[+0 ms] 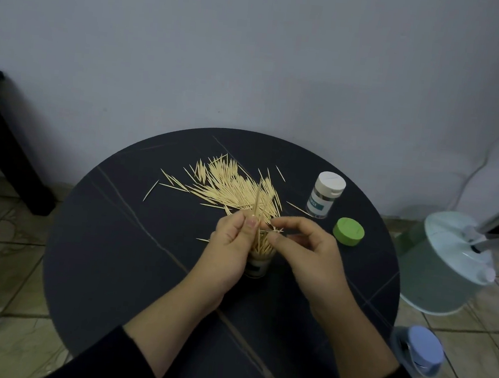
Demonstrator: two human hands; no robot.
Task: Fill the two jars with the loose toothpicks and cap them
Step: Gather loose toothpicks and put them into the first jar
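A heap of loose toothpicks point(230, 187) lies on the far half of the round black table point(114, 252). An open jar point(258, 262) stuffed with toothpicks stands upright at the table's middle, partly hidden by my hands. My left hand point(232, 248) wraps the jar's left side and pinches a long upright toothpick point(256, 201) above it. My right hand point(303, 249) pinches a few toothpicks just over the jar's mouth. A second jar point(323, 199) with a white cap on stands at the right rear. A loose green cap point(348, 231) lies in front of it.
A pale green bucket-like appliance point(447, 269) stands on the tiled floor to the right of the table. A blue-topped bottle point(420, 350) sits below it. A dark table leg point(8, 147) is at the left. The wall is close behind.
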